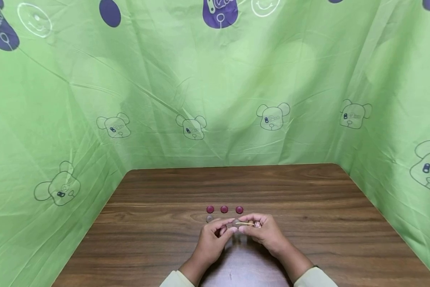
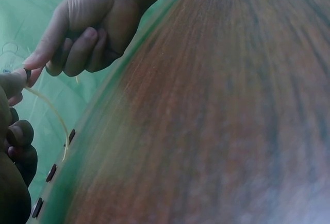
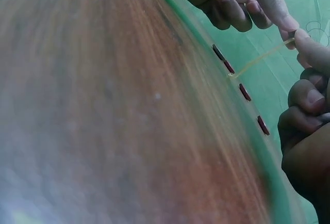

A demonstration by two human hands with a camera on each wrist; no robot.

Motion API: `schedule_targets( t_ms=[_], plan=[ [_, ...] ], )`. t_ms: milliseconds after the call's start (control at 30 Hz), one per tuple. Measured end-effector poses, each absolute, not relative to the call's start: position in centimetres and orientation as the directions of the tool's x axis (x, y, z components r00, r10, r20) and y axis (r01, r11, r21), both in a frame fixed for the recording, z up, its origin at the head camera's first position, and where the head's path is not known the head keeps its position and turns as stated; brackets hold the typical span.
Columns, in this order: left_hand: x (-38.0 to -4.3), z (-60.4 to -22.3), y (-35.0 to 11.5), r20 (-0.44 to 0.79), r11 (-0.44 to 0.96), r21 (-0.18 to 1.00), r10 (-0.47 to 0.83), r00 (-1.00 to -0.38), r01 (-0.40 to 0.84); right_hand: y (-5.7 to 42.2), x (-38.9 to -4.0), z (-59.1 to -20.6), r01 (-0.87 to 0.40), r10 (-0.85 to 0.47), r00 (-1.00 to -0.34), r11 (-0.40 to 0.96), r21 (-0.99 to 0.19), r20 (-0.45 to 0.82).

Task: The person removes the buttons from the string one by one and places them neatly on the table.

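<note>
In the head view my left hand point(image 1: 212, 241) pinches one edge of a grey-brown button point(image 1: 236, 223) between thumb and index finger. My right hand point(image 1: 266, 235) meets it from the other side, with thumb and index fingertip pinching at the button's right edge. From the button a thin yellow cord point(image 1: 245, 223) runs toward the right palm. Seen from the right wrist, the cord point(image 3: 260, 58) hangs away from the dark button point(image 3: 292, 34) to a loose end. Both hands' other fingers are curled in. Fingertips cover most of the button's rim.
Three dark red buttons point(image 1: 224, 209) lie in a row on the brown wood-grain table point(image 1: 157, 239), just beyond the hands. Below the leftmost one lies a grey button point(image 1: 209, 219), close to the left index finger. Green printed cloth point(image 1: 232, 79) surrounds the table's back and sides.
</note>
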State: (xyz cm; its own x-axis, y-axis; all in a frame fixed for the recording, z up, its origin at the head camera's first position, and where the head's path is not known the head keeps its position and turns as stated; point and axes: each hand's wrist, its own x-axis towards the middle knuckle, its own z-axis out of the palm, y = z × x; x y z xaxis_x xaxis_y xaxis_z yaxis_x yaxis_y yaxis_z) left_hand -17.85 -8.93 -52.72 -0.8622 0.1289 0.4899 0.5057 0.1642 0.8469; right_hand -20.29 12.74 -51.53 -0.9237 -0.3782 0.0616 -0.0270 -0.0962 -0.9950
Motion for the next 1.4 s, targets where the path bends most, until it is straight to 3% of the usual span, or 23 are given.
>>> schedule_targets(
  t_ms=[233,533,1267,1400],
  plan=[
    [-17.6,-52.6,-9.1,0.476,0.163,0.858,0.107,-0.873,0.488,12.5,-20.1,-51.3,-0.062,-0.342,-0.937,-0.047,-0.997,0.075],
    [-17.6,-52.7,-8.9,0.579,0.161,0.793,0.105,-0.809,0.588,12.6,-19.6,-51.0,-0.092,-0.299,-0.95,0.0,-0.996,0.088],
    [-18.0,-52.7,-9.1,0.545,0.18,0.817,0.074,-0.835,0.549,13.8,-19.7,-49.6,-0.033,-0.203,-0.979,0.026,-0.999,0.027],
    [-18.1,-52.9,-9.3,0.503,0.174,0.846,0.048,-0.863,0.503,13.9,-19.7,-49.3,-0.024,-0.182,-0.983,0.017,-1.0,0.021]
  ],
)
